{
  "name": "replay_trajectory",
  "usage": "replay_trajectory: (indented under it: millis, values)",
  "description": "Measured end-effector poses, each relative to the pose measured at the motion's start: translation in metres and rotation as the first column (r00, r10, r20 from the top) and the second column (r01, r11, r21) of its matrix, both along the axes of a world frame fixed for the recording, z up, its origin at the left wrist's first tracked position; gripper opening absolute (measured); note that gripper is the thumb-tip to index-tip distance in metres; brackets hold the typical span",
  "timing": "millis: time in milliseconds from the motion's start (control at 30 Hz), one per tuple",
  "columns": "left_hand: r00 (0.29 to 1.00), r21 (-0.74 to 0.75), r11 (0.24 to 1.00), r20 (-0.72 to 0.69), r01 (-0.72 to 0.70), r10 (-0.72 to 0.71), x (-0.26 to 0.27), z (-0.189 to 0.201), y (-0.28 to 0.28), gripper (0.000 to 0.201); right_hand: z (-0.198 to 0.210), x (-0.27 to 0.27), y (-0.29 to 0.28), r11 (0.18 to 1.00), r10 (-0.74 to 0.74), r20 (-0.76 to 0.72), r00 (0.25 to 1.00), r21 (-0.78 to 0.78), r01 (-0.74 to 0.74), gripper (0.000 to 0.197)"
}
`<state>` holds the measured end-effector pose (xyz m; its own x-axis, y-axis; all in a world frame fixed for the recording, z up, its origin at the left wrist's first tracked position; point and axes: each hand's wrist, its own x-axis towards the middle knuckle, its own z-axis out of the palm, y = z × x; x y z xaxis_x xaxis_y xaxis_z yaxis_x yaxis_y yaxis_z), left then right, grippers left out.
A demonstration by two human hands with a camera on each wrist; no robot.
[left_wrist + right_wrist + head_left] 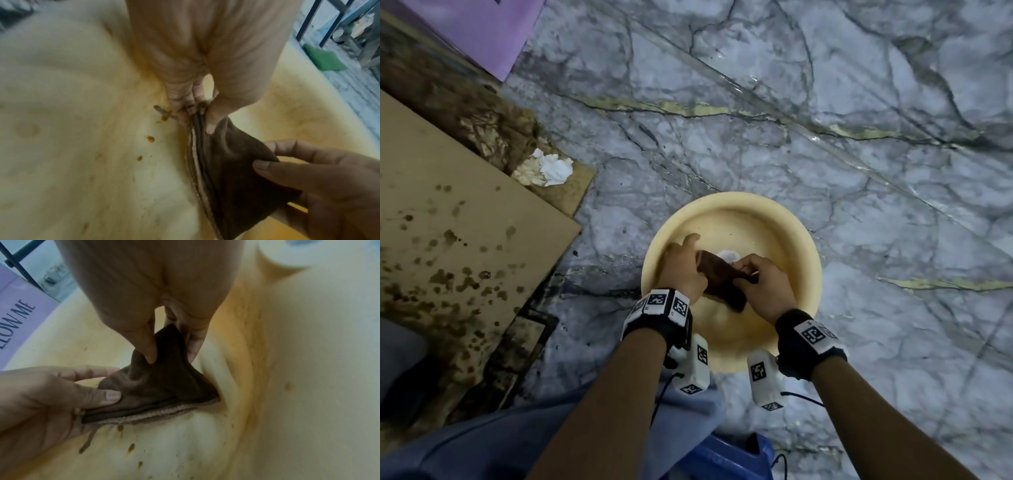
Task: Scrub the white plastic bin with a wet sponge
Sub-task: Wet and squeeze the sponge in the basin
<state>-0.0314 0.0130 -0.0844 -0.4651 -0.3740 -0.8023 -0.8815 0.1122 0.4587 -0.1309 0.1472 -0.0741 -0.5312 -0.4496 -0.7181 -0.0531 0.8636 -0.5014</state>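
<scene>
A round cream-white plastic bin [801, 236] sits on the marble floor, its inside [72, 146] stained yellow with brown drops. Both hands are inside it, holding a dark brown cloth [722, 282] between them. My left hand [683, 270] pinches one end of the cloth [226, 162] between thumb and fingers, index finger stretched out. My right hand [763, 284] pinches the other end [160, 382] between thumb and fingers. The cloth is stretched taut, its pale hem facing the bin's bottom. A small white object [729, 256] lies in the bin behind the cloth.
Stained cardboard [448, 240] lies on the floor to the left, with crumpled white tissue [553, 168] at its far edge. A purple sheet [479, 31] is at top left. A blue stool [729, 455] is under me. Marble floor [859, 137] spreads ahead and right.
</scene>
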Motion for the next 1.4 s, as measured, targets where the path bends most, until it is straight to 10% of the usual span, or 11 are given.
replay_trajectory:
  millis: [667,1033,1400]
  values:
    - [0.897,-0.257,0.941,-0.433,-0.219,0.09,0.085,0.249,-0.089,0.032,0.223,0.037,-0.11,0.818,0.339,-0.136,0.931,-0.446,-0.363,0.01]
    - [0.701,-0.322,0.719,-0.64,-0.617,0.315,0.294,0.376,-0.106,0.049,0.325,0.204,-0.187,0.49,0.586,-0.278,0.761,-0.626,-0.606,0.024]
    - [0.628,-0.462,0.436,-0.659,-0.772,0.414,0.44,0.395,-0.109,0.031,0.349,0.365,-0.224,0.373,0.683,-0.375,0.627,-0.559,-0.741,0.015]
